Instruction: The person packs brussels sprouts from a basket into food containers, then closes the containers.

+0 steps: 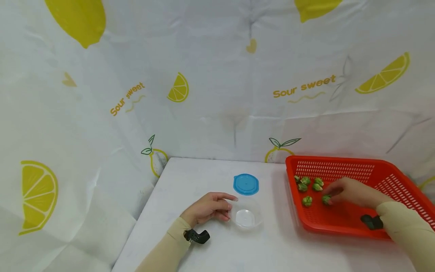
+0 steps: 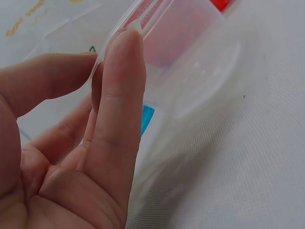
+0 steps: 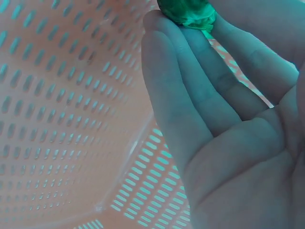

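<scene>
A small round clear plastic tub (image 1: 245, 219) stands on the white table, and my left hand (image 1: 208, 208) pinches its rim on the left side. The left wrist view shows the tub's wall (image 2: 190, 90) beyond the thumb and fingers, slightly blurred. Over on the right, my right hand (image 1: 355, 192) reaches into a red plastic basket (image 1: 340, 229). Between its fingertips is a small green sprout-like vegetable (image 1: 326, 199), whose lower part (image 3: 190, 16) shows at the top of the right wrist view. Several similar green vegetables (image 1: 307, 201) lie near the basket's left end.
Just behind the tub, a blue lid (image 1: 246, 184) lies flat on the white table (image 1: 200, 177). The basket has slotted walls and a raised rim. A lemon-print cloth (image 1: 217, 124) hangs behind the table and along its left side.
</scene>
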